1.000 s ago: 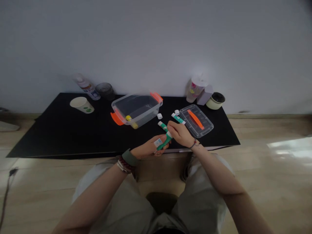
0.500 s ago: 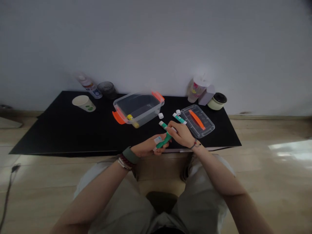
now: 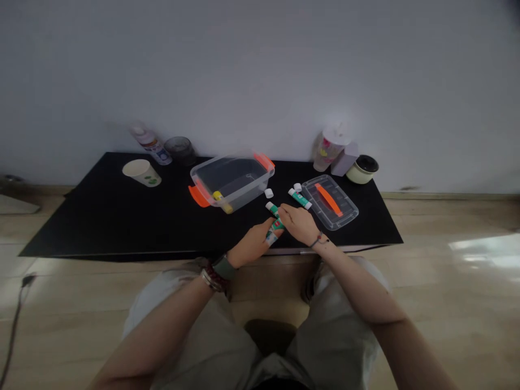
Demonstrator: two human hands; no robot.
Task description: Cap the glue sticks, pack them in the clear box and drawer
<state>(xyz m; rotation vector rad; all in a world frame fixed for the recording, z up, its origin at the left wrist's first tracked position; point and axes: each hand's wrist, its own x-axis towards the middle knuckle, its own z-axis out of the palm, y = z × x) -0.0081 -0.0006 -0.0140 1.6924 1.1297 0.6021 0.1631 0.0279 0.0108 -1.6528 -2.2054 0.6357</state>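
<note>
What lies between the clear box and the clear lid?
In the head view: a white cap, a green glue stick and a second white cap beside the lid, plus another green glue stick.

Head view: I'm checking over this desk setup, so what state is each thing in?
Clear plastic box: lid off, open.
Yellow-capped glue stick: lying inside the box.
Box lid: lying flat beside the box.
Green glue stick: gripped in left hand, right hand on top.
Second green glue stick: lying on the black tabletop.
White cap: off, lying loose.
Paper cup: on its side.
</note>
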